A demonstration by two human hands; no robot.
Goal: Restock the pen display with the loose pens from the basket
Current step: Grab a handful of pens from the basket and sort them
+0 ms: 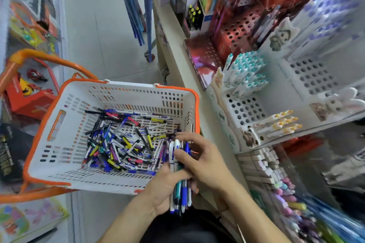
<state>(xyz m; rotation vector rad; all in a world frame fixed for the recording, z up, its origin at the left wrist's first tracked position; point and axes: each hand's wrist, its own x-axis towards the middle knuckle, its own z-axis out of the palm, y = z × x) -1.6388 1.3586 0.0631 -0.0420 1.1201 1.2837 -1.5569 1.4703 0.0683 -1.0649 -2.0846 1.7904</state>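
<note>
We grip a bundle of pens point(180, 179) in our left hand point(166, 189) over the basket's point(110, 92) near right corner, our right hand point(203, 156) pinching its tops, still gathering; next, carry it to the white pen display point(246, 108) right of the basket.

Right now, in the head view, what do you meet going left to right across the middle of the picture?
Orange basket handle → white basket → loose pens → bundle of pens held in the left hand → white pen display with teal-capped pens.

Bare forearms without sleeves, no rings or watch visible, dark clothing point(187, 229) below
</note>
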